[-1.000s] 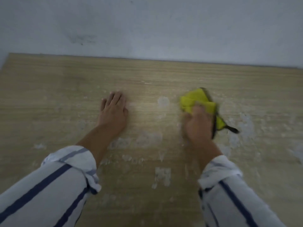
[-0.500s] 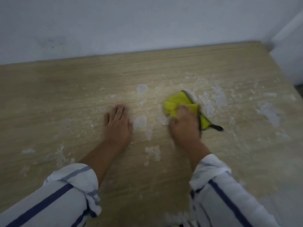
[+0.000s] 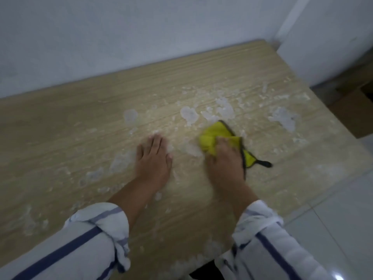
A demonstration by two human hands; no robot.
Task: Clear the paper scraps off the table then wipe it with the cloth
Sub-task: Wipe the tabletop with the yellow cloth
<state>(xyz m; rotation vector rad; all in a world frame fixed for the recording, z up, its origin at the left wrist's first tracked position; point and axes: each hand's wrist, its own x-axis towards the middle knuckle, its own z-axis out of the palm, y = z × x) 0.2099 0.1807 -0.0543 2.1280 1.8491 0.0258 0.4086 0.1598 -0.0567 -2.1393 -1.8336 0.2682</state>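
Note:
A yellow cloth (image 3: pixel 214 136) with a dark edge and a black loop lies bunched on the wooden table (image 3: pixel 60 138). My right hand (image 3: pixel 226 160) presses down on its near part, fingers curled over it. My left hand (image 3: pixel 154 160) lies flat on the table beside it, fingers together and holding nothing. Whitish smears and flecks (image 3: pixel 224 110) spread over the table, thickest beyond the cloth and to its right. No loose paper scraps are plain to see.
A pale wall (image 3: pixel 141 37) runs along the table's far edge. The table's right edge drops to a light tiled floor (image 3: pixel 343 209). A brown cardboard box (image 3: pixel 357 112) sits on the floor at the far right.
The view has swung right, showing the table's right end and the floor. My right hand and the cloth sit closer to my left hand than a second ago.

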